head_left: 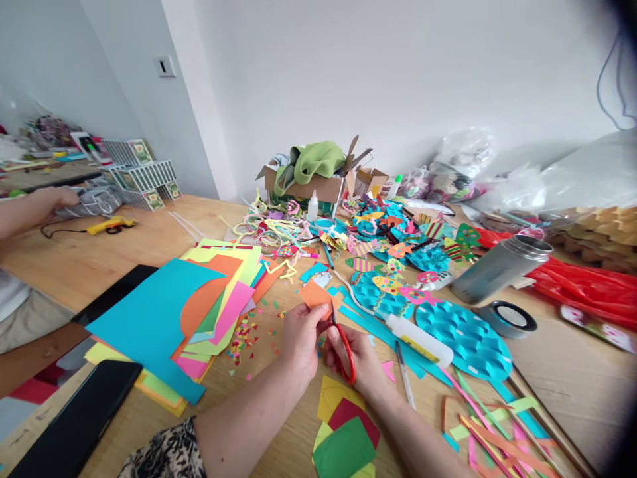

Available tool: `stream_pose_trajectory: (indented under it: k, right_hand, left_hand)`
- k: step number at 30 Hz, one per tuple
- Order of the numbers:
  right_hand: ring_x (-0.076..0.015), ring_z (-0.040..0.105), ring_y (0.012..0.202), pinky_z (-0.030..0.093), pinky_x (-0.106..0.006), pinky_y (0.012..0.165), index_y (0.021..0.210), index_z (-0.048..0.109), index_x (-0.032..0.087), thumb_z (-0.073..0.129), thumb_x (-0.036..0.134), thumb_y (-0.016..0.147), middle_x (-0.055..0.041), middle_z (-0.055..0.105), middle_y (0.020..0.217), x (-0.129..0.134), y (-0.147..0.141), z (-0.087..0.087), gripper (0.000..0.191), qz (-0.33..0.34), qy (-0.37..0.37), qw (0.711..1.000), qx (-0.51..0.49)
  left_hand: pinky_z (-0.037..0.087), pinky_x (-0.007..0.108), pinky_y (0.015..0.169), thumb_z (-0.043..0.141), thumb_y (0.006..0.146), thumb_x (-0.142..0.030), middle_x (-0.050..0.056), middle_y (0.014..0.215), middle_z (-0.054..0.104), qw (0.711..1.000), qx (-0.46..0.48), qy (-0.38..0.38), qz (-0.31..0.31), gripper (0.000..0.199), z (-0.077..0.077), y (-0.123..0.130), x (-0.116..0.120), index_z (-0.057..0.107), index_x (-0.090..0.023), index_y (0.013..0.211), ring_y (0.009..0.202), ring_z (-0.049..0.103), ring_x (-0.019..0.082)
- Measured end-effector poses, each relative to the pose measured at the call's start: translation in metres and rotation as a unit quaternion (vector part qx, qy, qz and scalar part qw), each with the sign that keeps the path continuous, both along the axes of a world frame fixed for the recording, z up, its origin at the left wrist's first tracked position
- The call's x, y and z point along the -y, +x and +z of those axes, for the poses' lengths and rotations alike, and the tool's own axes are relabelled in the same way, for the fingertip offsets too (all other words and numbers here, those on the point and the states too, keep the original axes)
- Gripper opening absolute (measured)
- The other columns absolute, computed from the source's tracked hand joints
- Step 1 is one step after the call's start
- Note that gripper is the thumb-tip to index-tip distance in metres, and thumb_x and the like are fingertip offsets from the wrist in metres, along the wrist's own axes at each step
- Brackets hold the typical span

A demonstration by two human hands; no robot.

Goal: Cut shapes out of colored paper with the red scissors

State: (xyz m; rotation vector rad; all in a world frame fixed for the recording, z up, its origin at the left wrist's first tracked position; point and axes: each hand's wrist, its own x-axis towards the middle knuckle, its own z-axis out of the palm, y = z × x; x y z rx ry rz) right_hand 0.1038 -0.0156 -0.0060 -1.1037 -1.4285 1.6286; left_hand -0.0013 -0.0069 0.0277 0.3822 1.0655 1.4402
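A wooden table (259, 425) is crowded with bright paper craft. On the left, beyond its left edge, another person's hand (64, 197) reaches in. A black phone (74, 421) lies along the left edge, towards the front. Next comes a loose stack of coloured paper (154, 302), then tiny paper scraps (245, 337). Midway between the far and near edges, the left hand (301, 335) pinches a small orange paper (313, 292) between thumb and fingers. The right hand (355, 355) is closed around red-handled scissors (353, 372), their blades at the paper's right side (how wide they gape is hard to tell). For a clean cut, it would seem best to turn the paper into the blades, take short snips and keep the left thumb clear. Nearer the front edge lie yellow, red and green pieces (346, 448), some faintly outlined. To the right, a white glue bottle (421, 340) has a yellow label, its print too blurred to read; no brand is legible anywhere.
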Motion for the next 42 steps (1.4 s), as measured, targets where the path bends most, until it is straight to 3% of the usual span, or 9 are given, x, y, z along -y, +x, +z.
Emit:
stream_pose_trajectory:
  k: [11, 22, 32, 42]
  right_hand:
    - [-0.0085, 0.043, 0.045, 0.032, -0.021, 0.044, 0.07, 0.051, 0.018, 0.053, 0.077, 0.08, 0.0015, 0.052, 0.053, 0.0008, 0.0001, 0.001, 0.06, 0.0, -0.009, 1.0, 0.005]
    - [-0.0082, 0.044, 0.045, 0.033, -0.021, 0.044, 0.071, 0.051, 0.017, 0.053, 0.076, 0.08, 0.0015, 0.052, 0.054, 0.0007, 0.0007, -0.0009, 0.06, -0.002, -0.011, 1.0, 0.009]
    - [-0.0079, 0.042, 0.042, 0.031, -0.021, 0.041, 0.069, 0.049, 0.018, 0.051, 0.081, 0.076, 0.0017, 0.051, 0.051, 0.0001, -0.0002, 0.0024, 0.063, -0.011, 0.004, 0.999, 0.033]
    - [-0.0094, 0.043, 0.043, 0.031, -0.022, 0.042, 0.069, 0.05, 0.019, 0.052, 0.08, 0.077, 0.0012, 0.053, 0.052, 0.0002, 0.0001, 0.0025, 0.062, -0.013, -0.005, 0.999, 0.032]
  left_hand:
    - [0.035, 0.025, 0.048, 0.078, 0.056, -0.035, 0.002, 0.059, 0.062, 1.0, -0.013, -0.008, -0.027, 0.028, -0.0076, -0.0033, -0.0023, 0.059, -0.015, 0.062, 0.05, 0.053, 0.012]
    - [0.033, 0.024, 0.046, 0.077, 0.059, -0.034, 0.0, 0.054, 0.058, 0.999, -0.03, -0.007, -0.03, 0.026, -0.0051, -0.004, 0.0, 0.058, -0.015, 0.059, 0.044, 0.049, 0.01]
    - [0.039, 0.024, 0.055, 0.077, 0.057, -0.029, 0.002, 0.06, 0.063, 1.0, -0.021, 0.013, -0.018, 0.021, -0.0054, -0.0037, -0.004, 0.061, -0.015, 0.061, 0.058, 0.058, 0.014]
    - [0.038, 0.024, 0.052, 0.076, 0.059, -0.032, 0.003, 0.062, 0.064, 0.999, -0.035, 0.011, -0.03, 0.022, -0.0056, -0.0047, -0.0023, 0.062, -0.015, 0.062, 0.056, 0.056, 0.013]
